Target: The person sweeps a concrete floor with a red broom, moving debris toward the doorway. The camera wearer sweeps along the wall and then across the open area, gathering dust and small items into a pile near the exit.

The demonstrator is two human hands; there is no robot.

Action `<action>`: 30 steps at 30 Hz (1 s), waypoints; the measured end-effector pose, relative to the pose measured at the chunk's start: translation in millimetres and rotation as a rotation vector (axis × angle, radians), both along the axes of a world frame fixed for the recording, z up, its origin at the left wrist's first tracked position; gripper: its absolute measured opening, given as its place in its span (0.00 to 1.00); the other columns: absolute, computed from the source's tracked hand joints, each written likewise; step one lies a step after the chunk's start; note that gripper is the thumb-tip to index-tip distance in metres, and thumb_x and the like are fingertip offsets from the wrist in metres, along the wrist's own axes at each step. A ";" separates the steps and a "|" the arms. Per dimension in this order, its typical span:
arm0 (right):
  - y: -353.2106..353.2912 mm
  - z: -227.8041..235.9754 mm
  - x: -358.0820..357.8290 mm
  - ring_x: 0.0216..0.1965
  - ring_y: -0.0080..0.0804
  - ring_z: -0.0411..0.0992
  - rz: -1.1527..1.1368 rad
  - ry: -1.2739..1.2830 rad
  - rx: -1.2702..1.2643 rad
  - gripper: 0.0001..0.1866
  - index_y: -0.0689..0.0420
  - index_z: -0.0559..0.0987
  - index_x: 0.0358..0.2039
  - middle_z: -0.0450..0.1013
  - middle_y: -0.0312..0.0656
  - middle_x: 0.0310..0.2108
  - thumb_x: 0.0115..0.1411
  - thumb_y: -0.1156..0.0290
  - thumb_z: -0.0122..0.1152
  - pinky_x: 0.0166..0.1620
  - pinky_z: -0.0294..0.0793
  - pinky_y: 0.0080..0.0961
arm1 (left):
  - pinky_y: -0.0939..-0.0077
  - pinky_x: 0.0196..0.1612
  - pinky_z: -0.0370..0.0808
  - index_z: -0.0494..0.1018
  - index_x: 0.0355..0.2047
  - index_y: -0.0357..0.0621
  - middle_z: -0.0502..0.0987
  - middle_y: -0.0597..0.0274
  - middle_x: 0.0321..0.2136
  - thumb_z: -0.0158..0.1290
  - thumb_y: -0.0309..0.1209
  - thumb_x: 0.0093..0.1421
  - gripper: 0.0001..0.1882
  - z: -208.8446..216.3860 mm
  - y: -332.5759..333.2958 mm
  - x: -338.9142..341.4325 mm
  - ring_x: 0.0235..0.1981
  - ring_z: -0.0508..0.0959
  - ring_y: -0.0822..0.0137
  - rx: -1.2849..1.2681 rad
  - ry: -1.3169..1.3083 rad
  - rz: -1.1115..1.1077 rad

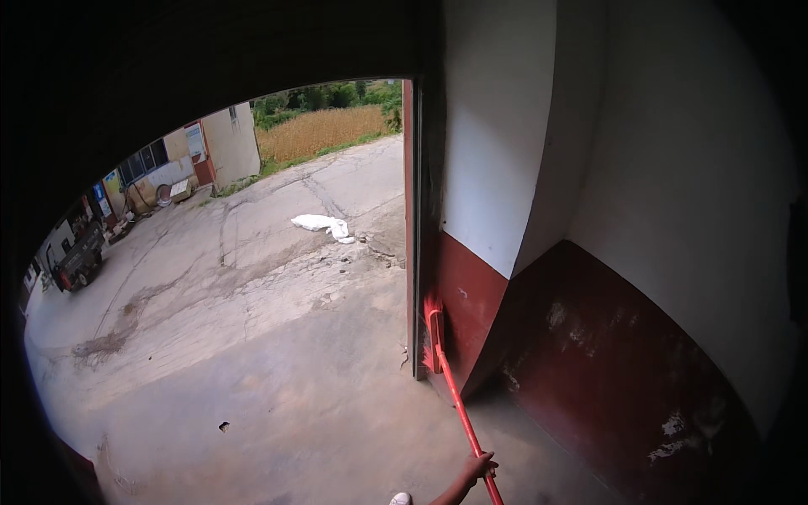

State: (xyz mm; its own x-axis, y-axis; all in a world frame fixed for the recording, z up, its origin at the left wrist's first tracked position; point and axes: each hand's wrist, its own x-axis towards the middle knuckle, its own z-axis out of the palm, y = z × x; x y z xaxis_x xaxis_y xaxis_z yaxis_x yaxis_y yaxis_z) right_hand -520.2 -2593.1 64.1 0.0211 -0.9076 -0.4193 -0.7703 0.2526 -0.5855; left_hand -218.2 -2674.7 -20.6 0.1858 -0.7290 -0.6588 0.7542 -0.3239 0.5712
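Note:
My left hand (480,465) is closed around the red handle of a broom (459,406), low in the view and right of the middle. From the hand, the handle slants up and to the left. Its red bristle head is raised against the dark red lower part of the wall, just beside the door frame. The lower end of the handle runs out of the picture. My right hand is out of sight. The tip of a white shoe (401,498) shows at the bottom edge.
A dark door frame (414,252) borders the wide doorway. Wall panels, white above and red below (606,353), stand to the right. Outside, a white sack (324,225) lies on cracked concrete. A dark cart-like vehicle (80,257) and a building are at far left.

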 end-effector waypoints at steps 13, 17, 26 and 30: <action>40.4 -73.8 -63.7 0.16 0.29 0.63 0.004 -0.035 0.165 0.11 0.59 0.70 0.34 0.66 0.37 0.16 0.49 0.71 0.53 0.20 0.63 0.21 | 0.75 0.14 0.69 0.61 0.33 0.37 0.72 0.52 0.20 0.48 0.33 0.49 0.14 146.8 64.2 -56.0 0.09 0.68 0.68 -0.293 0.035 -0.103; 34.8 -112.6 -69.6 0.15 0.28 0.62 0.117 -0.159 0.092 0.11 0.58 0.70 0.34 0.66 0.36 0.16 0.49 0.71 0.53 0.20 0.63 0.21 | 0.82 0.14 0.65 0.59 0.39 0.39 0.71 0.55 0.23 0.47 0.32 0.51 0.17 301.1 28.4 -25.8 0.10 0.65 0.74 -0.704 -0.153 -0.216; 41.0 113.8 119.3 0.20 0.40 0.66 0.495 -0.507 -0.150 0.13 0.61 0.69 0.27 0.68 0.49 0.18 0.46 0.65 0.57 0.25 0.65 0.31 | 0.88 0.13 0.58 0.62 0.37 0.45 0.72 0.60 0.24 0.44 0.33 0.55 0.10 408.5 34.7 125.0 0.10 0.61 0.80 -0.850 -0.648 0.238; 46.5 93.4 97.8 0.27 0.43 0.70 0.591 -0.226 -0.058 0.15 0.56 0.71 0.33 0.70 0.50 0.23 0.46 0.61 0.55 0.29 0.68 0.30 | 0.83 0.16 0.61 0.59 0.42 0.42 0.71 0.50 0.28 0.40 0.31 0.56 0.14 348.2 126.4 128.7 0.12 0.62 0.76 -0.749 -0.467 0.241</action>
